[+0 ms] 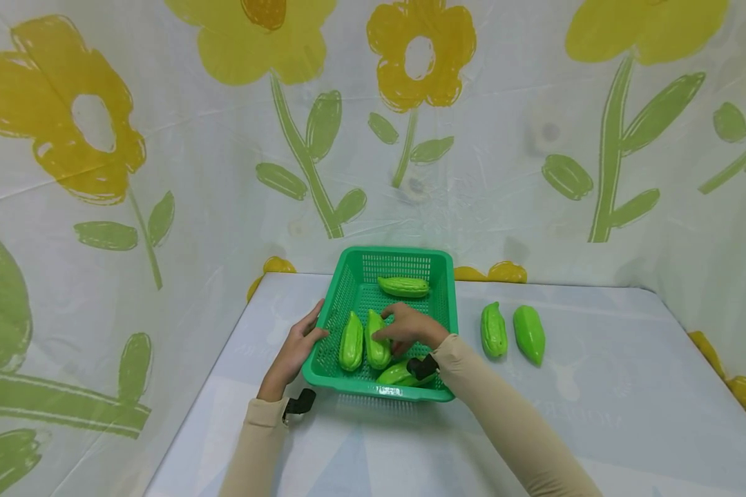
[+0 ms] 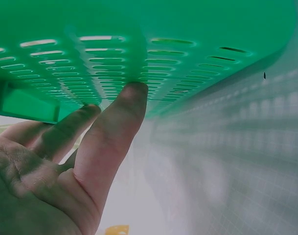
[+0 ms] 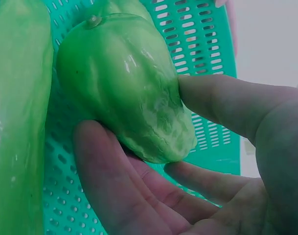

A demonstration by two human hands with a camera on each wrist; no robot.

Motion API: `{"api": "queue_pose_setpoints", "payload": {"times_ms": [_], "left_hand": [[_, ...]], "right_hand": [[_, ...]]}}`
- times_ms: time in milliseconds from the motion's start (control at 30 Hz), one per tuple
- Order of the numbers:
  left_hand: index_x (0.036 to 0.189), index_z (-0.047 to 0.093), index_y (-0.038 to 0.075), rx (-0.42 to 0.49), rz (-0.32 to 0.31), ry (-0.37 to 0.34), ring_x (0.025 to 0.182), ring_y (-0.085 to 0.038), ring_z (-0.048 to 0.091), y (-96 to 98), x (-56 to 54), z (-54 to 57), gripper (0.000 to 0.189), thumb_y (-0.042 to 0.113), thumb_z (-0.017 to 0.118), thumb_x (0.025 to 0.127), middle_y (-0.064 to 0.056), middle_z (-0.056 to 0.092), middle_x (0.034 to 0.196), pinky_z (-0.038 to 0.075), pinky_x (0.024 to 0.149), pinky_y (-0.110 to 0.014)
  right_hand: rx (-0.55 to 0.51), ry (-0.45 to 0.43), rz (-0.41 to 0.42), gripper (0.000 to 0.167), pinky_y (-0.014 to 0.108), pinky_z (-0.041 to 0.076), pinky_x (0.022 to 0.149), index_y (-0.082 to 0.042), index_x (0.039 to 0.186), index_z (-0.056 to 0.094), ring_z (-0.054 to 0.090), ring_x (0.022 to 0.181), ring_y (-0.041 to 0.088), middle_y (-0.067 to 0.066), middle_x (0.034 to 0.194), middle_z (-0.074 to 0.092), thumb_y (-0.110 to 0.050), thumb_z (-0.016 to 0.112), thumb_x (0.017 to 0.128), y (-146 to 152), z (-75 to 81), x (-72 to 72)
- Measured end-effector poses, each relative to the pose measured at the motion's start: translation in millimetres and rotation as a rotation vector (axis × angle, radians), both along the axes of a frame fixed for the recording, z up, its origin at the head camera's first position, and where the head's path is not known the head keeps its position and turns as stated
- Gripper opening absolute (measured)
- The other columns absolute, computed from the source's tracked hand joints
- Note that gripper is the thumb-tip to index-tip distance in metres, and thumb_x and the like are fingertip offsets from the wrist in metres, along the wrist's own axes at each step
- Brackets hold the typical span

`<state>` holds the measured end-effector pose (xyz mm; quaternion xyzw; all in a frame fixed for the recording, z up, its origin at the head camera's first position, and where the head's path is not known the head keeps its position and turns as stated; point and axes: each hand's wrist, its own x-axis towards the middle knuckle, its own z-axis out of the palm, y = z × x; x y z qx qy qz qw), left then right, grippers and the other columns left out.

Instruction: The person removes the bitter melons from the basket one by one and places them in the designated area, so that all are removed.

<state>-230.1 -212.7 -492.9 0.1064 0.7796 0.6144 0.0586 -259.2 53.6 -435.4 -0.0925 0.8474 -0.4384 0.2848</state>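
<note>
A green plastic basket with slotted walls stands on the table. My left hand is at its left side; in the left wrist view, extended fingers touch the slotted wall from outside. Inside the basket, my right hand holds a glossy, ridged bitter melon between thumb and fingers, and the melon points away from me. Another bitter melon lies close on its left. One more lies crosswise at the back, and another at the front, partly hidden by my right wrist.
Two more bitter melons, one and another, lie on the table to the right of the basket. A flower-printed cloth hangs behind the table and along its sides.
</note>
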Motion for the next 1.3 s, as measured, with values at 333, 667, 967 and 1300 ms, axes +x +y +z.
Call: {"api": "queue_pose_setpoints", "payload": {"times_ms": [333,667,967,1300], "left_hand": [[0.167,0.019,0.017,0.001,0.002,-0.003,0.163,-0.030,0.012,0.9,-0.1,0.9,0.071,0.010,0.049,0.103,-0.007,0.019,0.174,0.016,0.130,-0.057],[0.167,0.017,0.012,-0.001,0.001,0.009,0.163,-0.032,0.012,1.3,-0.8,-0.4,0.073,0.010,0.049,0.102,-0.009,0.019,0.174,0.016,0.129,-0.057],[0.167,0.019,0.018,-0.005,0.008,-0.001,0.163,-0.031,0.013,1.3,1.0,0.1,0.072,0.010,0.050,0.103,-0.007,0.019,0.174,0.018,0.129,-0.058],[0.167,0.020,0.020,-0.005,0.008,-0.002,0.163,-0.031,0.013,-0.7,0.1,-1.5,0.071,0.011,0.050,0.103,-0.008,0.021,0.173,0.018,0.129,-0.057]], "right_hand": [[-0.085,-0.048,-0.029,0.074,0.042,0.065,0.071,0.001,0.157,0.038,0.077,0.080,0.031,0.031,0.132,0.063,-0.020,0.074,0.095,9,-3.0,-4.4],[-0.094,-0.042,-0.035,0.074,0.041,0.065,0.073,0.000,0.158,0.038,0.077,0.083,0.030,0.028,0.140,0.060,-0.020,0.072,0.096,17,2.5,-5.1],[-0.092,-0.021,-0.034,0.072,0.043,0.065,0.078,0.002,0.158,0.038,0.077,0.088,0.031,0.027,0.142,0.060,-0.020,0.071,0.097,24,10.1,-2.6],[-0.087,-0.002,-0.035,0.073,0.047,0.064,0.082,0.002,0.158,0.037,0.078,0.087,0.031,0.026,0.127,0.069,-0.021,0.071,0.098,34,13.8,-5.9]]}}
